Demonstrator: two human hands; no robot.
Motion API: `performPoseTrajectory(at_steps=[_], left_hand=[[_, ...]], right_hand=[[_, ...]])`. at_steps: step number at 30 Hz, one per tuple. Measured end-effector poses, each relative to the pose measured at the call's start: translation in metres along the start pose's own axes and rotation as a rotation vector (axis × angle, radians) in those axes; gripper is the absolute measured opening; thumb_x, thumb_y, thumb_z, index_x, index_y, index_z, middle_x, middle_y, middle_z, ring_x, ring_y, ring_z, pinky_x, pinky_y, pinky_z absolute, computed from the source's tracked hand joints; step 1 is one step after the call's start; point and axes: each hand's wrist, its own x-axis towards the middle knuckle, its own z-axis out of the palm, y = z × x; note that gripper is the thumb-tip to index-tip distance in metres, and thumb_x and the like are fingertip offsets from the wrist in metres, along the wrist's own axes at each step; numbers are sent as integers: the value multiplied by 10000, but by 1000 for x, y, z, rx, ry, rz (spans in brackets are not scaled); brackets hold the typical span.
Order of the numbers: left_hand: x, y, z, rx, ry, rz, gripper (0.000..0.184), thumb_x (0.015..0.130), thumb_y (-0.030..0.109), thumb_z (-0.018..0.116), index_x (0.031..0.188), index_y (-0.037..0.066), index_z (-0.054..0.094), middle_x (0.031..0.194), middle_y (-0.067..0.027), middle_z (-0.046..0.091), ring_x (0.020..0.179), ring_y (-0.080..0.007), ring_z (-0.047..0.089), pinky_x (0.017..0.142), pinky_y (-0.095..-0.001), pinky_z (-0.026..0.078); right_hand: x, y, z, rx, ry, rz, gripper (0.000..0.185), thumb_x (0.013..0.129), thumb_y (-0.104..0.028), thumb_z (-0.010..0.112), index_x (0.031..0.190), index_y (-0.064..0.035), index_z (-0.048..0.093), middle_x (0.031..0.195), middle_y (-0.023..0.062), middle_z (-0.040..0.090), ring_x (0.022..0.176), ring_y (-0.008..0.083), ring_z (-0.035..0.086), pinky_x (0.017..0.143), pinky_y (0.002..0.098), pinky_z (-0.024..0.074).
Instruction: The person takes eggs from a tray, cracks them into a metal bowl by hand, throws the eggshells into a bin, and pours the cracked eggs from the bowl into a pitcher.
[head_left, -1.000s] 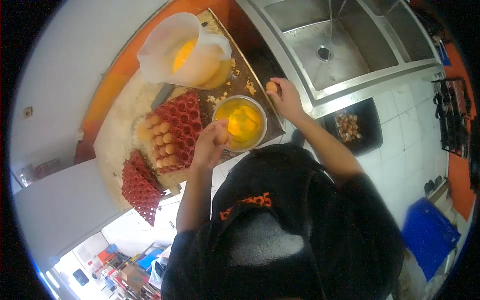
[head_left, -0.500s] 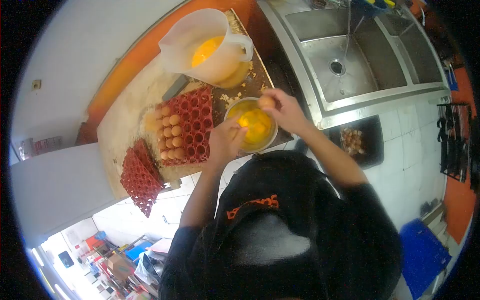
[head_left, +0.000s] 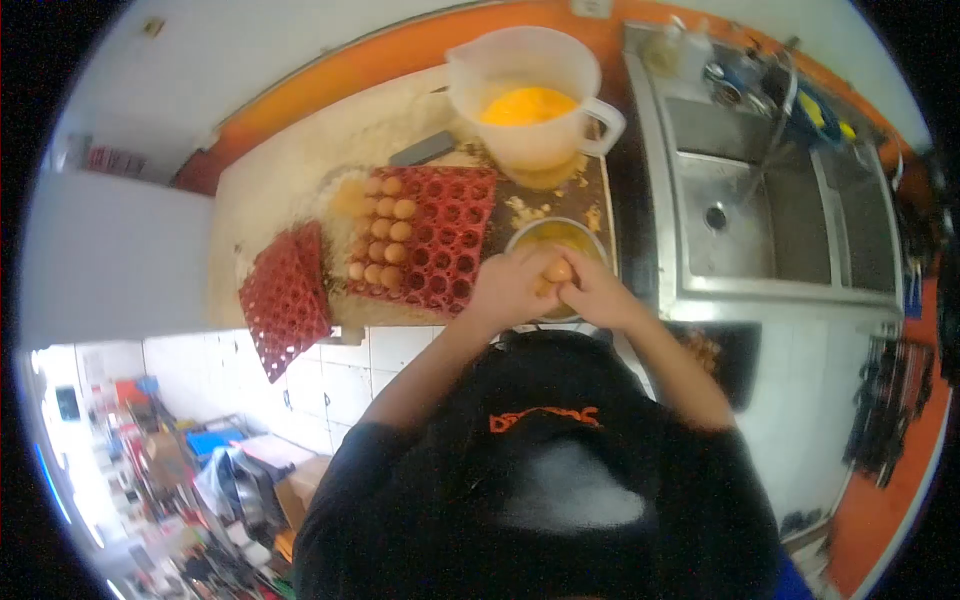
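Note:
Over a round metal bowl [head_left: 596, 236], both of my hands meet around a brown egg [head_left: 558, 270]. My left hand [head_left: 505, 287] has its fingers curled against one side of the egg. On the other side, my right hand [head_left: 602, 292] closes on it, thumb and fingers bent. Whether the shell is cracked I cannot tell. My hands hide most of the bowl's inside. Left of them lies a red egg tray [head_left: 445, 235], with brown eggs [head_left: 392, 230] in its left columns and bare hollows at right.
Behind the bowl stands a translucent jug [head_left: 530, 70] with yellow egg liquid. Empty red trays [head_left: 290, 290] overhang the table's front left. A grey block [head_left: 423, 149] lies behind the eggs. At right is a steel sink [head_left: 725, 235]; below it, a dark bin [head_left: 735, 365] holds eggshells.
My right hand has come down and left with the egg to meet my left hand over the bowl. The camera view has shifted, showing more of the back wall.

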Motion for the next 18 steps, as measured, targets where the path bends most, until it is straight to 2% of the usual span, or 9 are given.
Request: performPoseTrajectory(at_steps=[1,5,7,10,11,13,14,16,18], left_hand=[[-1,1,1,18,28,-26,455,696,270,748,1116,129,647,1012,-121,679,879,-304,677,740,-382,562],[-7,-8,20,-120,12,-49,284,728,360,707,938,170,681,959,-66,678,872,-293,672,694,-397,557],[8,21,-16,-195,-120,-111,245,760,419,632,828,194,699,944,-64,675,832,-304,669,651,-449,548],[-4,12,1,-78,57,9,377,731,344,634,1047,140,602,903,-118,645,781,-345,655,632,-486,527],[-7,6,13,-46,81,9,377,723,332,638,1044,139,599,901,-119,636,784,-347,651,650,-493,521],[-11,6,14,-7,100,0,389,704,314,651,1038,124,595,905,-126,620,805,-351,641,688,-501,511],[-13,10,11,0,89,-8,400,693,308,661,1034,110,594,911,-132,612,823,-354,636,708,-501,508],[-11,-7,37,20,201,100,415,683,285,675,1038,89,591,908,-142,604,848,-353,624,704,-493,509],[-16,-1,32,10,227,37,396,682,266,683,1013,71,583,903,-139,601,830,-349,618,709,-479,510]], right_hand=[[-1,2,1,3,4,36,563,805,-109,545,1344,23,446,1228,239,593,1188,352,565,1038,399,416],[0,4,2,-141,67,30,527,831,-99,534,1334,37,456,1265,234,575,1210,338,545,1055,388,399],[-2,-13,-2,-283,53,92,504,850,-88,540,1332,38,463,1311,221,548,1253,309,509,1078,381,373],[0,-8,-4,-192,6,69,442,916,-97,535,1330,35,457,1273,213,557,1178,290,538,1033,367,396],[4,7,-15,-290,-64,25,412,917,-89,532,1303,41,473,1249,196,557,1141,279,542,1006,359,406],[8,12,-14,-94,-84,-45,322,915,-74,510,1214,45,508,1190,177,567,1109,267,547,975,350,411],[12,31,-20,-116,-80,-68,269,962,-231,606,1103,-14,532,1042,83,572,956,181,529,867,314,420],[16,24,-14,-91,-51,-47,213,926,-62,545,1131,-5,532,1109,89,565,1007,197,545,906,316,426],[18,22,-19,-151,-132,21,271,909,-14,484,1174,22,525,1139,122,581,1065,213,553,935,324,425]])
